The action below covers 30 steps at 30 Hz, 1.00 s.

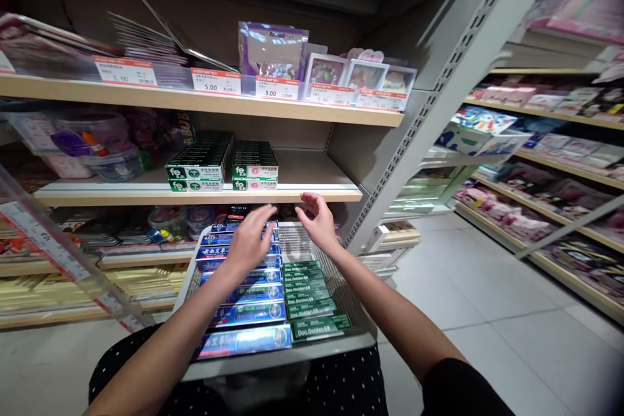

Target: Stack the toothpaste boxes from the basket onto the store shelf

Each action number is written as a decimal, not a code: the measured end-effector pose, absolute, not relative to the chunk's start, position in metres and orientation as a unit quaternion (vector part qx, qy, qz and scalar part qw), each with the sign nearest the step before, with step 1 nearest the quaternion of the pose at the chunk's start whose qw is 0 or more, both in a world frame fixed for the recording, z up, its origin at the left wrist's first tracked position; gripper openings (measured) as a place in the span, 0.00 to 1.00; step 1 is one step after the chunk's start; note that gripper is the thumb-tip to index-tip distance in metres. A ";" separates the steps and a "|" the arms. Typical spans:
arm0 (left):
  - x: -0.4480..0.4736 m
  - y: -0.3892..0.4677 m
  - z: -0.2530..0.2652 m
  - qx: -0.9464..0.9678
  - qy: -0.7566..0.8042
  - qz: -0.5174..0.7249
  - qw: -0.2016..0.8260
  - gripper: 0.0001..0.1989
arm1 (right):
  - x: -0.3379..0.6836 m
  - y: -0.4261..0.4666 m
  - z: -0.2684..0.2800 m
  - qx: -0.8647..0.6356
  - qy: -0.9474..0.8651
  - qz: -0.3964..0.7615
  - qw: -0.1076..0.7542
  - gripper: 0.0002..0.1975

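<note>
My left hand [249,242] hovers over the back of a grey plastic basket [336,350], fingers bent but apart and holding nothing. Just below the middle shelf's edge [331,197] is my right hand [319,222], also empty, its thumb and fingers spread. Blue toothpaste boxes [246,340] fill the basket's left side in a row. Several green Doc.Golden boxes [319,328] lie in its front right part, with bare basket mesh [295,240] behind them. On the middle shelf stand two stacks of Doc.Golden boxes, one green-labelled [197,171] and one pink-labelled [255,172].
The upper shelf [195,94] holds bagged and boxed goods behind price tags. Plastic tubs [104,143] stand left of the stacks. A lit phone screen [238,213] shows behind the basket. A slotted metal post [419,136] rises at right, beside the tiled aisle [439,292].
</note>
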State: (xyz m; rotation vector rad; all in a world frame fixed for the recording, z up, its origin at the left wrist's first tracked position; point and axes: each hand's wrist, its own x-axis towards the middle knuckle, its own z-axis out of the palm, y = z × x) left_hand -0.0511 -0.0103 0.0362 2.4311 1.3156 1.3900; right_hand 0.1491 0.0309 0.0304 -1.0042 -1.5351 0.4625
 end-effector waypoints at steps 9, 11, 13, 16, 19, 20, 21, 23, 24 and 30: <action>-0.010 -0.069 0.012 0.914 0.350 0.121 0.164 0.13 | 0.217 -0.066 0.015 -0.452 -0.840 0.292 0.064 0.21; -0.006 -0.078 0.009 0.914 0.339 0.084 0.204 0.13 | 0.220 -0.086 0.011 -0.425 -0.850 0.311 -0.021 0.22; -0.004 -0.085 0.005 0.915 0.320 0.031 0.245 0.15 | 0.219 -0.100 0.005 -0.417 -0.856 0.297 -0.072 0.21; -0.002 -0.095 0.001 0.919 0.305 -0.036 0.248 0.16 | 0.216 -0.110 -0.003 -0.425 -0.864 0.248 -0.110 0.17; -0.003 -0.102 -0.002 0.925 0.315 -0.052 0.206 0.16 | 0.219 -0.111 -0.006 -0.442 -0.864 0.221 -0.101 0.17; -0.004 -0.103 -0.003 0.926 0.317 -0.052 0.198 0.16 | 0.221 -0.111 -0.006 -0.447 -0.861 0.223 -0.095 0.18; -0.004 -0.104 -0.004 0.927 0.317 -0.051 0.194 0.16 | 0.222 -0.110 -0.005 -0.452 -0.858 0.228 -0.089 0.18; -0.005 -0.105 -0.007 0.931 0.310 -0.049 0.189 0.15 | 0.225 -0.109 -0.003 -0.459 -0.851 0.240 -0.085 0.19; -0.005 -0.105 -0.010 0.932 0.307 -0.049 0.185 0.14 | 0.226 -0.108 -0.003 -0.462 -0.848 0.244 -0.088 0.20; -0.004 -0.109 -0.029 0.932 0.311 -0.014 0.185 0.15 | 0.224 -0.105 -0.007 -0.482 -0.835 0.245 -0.106 0.21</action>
